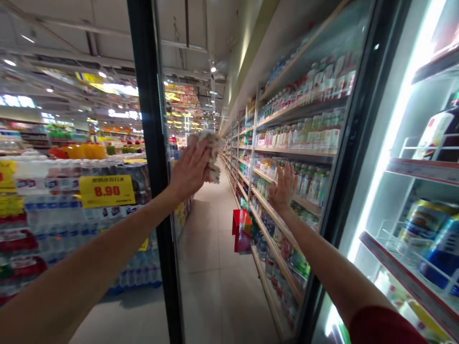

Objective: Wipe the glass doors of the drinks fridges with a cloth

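Note:
A glass cooler door (324, 229) with a black frame stands open in front of me. My left hand (191, 167) presses a crumpled, pale patterned cloth (215, 160) to the upper part of the pane, close to the left frame bar (148, 110). The fingers lie over the cloth, which sticks out to their right. Farther right, my right hand (283, 187) is raised with its fingers stretched out and holds nothing. Its palm faces the pane; whether it touches the glass I cannot tell.
At right is a lit cooler with cans (426, 222) and bottles on wire shelves. Long bottle shelves (297, 143) run beyond the glass, with a red stand (242, 230) beside them. Stacked water packs (89, 224) and a yellow price sign (106, 190) stand left.

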### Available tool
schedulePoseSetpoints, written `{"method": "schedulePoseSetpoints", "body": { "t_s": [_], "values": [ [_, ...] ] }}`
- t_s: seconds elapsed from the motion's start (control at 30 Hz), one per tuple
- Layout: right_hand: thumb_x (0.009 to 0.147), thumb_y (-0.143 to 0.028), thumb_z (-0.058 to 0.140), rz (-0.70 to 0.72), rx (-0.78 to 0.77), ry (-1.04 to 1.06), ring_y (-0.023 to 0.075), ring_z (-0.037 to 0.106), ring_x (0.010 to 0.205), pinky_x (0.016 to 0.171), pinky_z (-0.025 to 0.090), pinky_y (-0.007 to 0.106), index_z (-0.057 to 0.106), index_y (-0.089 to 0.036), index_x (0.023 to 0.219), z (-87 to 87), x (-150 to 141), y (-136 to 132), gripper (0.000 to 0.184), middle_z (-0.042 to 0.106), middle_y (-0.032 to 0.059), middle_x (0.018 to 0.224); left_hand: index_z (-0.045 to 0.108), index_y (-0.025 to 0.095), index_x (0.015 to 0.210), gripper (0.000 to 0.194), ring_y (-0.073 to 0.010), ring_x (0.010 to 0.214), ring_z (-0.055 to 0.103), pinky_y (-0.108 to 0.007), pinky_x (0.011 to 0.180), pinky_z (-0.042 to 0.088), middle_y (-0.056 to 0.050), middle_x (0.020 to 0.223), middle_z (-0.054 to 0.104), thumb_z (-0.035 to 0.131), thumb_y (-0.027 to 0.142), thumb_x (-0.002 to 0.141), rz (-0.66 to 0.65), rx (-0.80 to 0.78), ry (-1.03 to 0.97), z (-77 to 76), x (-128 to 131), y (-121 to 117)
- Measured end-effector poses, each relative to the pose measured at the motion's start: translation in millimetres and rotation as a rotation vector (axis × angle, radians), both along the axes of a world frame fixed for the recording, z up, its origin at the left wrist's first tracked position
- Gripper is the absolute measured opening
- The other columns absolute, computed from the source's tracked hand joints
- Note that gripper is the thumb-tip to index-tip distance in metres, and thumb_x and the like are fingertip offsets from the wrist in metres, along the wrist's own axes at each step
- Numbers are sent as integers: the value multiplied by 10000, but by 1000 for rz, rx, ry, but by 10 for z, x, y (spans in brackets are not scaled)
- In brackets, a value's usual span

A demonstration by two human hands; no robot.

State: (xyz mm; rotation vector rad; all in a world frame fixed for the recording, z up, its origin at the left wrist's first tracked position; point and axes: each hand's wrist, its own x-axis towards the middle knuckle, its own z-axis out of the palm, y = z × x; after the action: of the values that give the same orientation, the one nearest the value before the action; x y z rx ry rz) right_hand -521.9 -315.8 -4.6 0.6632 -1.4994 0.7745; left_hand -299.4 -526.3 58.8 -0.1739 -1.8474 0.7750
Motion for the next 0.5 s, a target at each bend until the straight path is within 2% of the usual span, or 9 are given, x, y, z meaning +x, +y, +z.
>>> {"method": "schedulePoseSetpoints", "body": {
  "t_s": [0.03, 0.07, 0.17, 0.2, 0.27, 0.33, 0.4, 0.43, 0.5],
  "values": [
    [852, -292, 349, -1, -2, 2, 235, 168, 1393, 1093, 184, 510, 327, -192, 1383, 2, 4, -1, 541, 312, 127, 1455, 164, 86, 1418, 596, -272, 1390, -31, -509, 1133, 172, -168, 1485, 201, 368, 230, 877, 12, 38, 13, 24, -14, 14],
    [855, -295, 346, -1, -3, 3, 234, 172, 1392, 1092, 190, 508, 326, -193, 1384, 3, 8, -1, 539, 317, 129, 1453, 171, 109, 1421, 604, -260, 1393, -14, -488, 1138, 184, -151, 1486, 211, 384, 227, 868, 4, 11, -45, -6, -32, 38],
    [862, -299, 342, 1, -8, 21, 236, 185, 1389, 1089, 197, 514, 327, -201, 1382, 6, 17, 1, 529, 318, 129, 1453, 267, 166, 1397, 572, -173, 1395, 96, -358, 1156, 214, -63, 1456, 321, 411, 204, 845, -83, -312, -449, -221, -89, 114],
    [861, -297, 346, 3, -8, 31, 238, 190, 1388, 1088, 195, 519, 327, -202, 1382, 6, 17, 1, 530, 314, 130, 1455, 297, 179, 1383, 550, -151, 1389, 131, -329, 1154, 223, -39, 1445, 346, 412, 207, 846, -93, -369, -515, -247, -104, 125],
    [856, -297, 361, 14, -11, 51, 245, 196, 1385, 1085, 197, 529, 324, -203, 1384, 6, 15, -1, 537, 308, 132, 1458, 341, 179, 1359, 499, -148, 1385, 150, -316, 1151, 229, -31, 1436, 364, 406, 232, 867, -66, -285, -406, -147, -118, 124],
    [855, -298, 365, 26, -22, 72, 250, 213, 1379, 1080, 207, 535, 318, -205, 1387, 9, 15, -1, 542, 311, 135, 1456, 323, 101, 1361, 502, -219, 1393, 83, -391, 1155, 202, -110, 1464, 292, 389, 245, 886, -18, -72, -140, 72, -113, 118],
    [857, -300, 358, 32, -28, 87, 259, 222, 1376, 1073, 213, 547, 317, -207, 1388, 13, 22, 1, 541, 316, 136, 1453, 279, 25, 1366, 527, -285, 1385, -11, -479, 1149, 160, -188, 1481, 198, 367, 240, 893, 1, 46, 19, 211, -112, 140],
    [859, -301, 352, 32, -28, 87, 263, 224, 1375, 1070, 216, 552, 316, -209, 1389, 15, 28, 3, 539, 318, 136, 1452, 279, 30, 1367, 523, -285, 1382, -29, -484, 1149, 153, -184, 1485, 189, 360, 229, 890, -3, 30, 18, 207, -121, 163],
    [861, -303, 346, 30, -27, 77, 268, 224, 1375, 1066, 223, 560, 309, -218, 1392, 15, 39, 8, 539, 320, 133, 1451, 330, 109, 1357, 495, -228, 1390, 14, -412, 1159, 174, -104, 1481, 253, 369, 217, 876, -44, -140, -143, 76, -157, 217]
  ]
}}
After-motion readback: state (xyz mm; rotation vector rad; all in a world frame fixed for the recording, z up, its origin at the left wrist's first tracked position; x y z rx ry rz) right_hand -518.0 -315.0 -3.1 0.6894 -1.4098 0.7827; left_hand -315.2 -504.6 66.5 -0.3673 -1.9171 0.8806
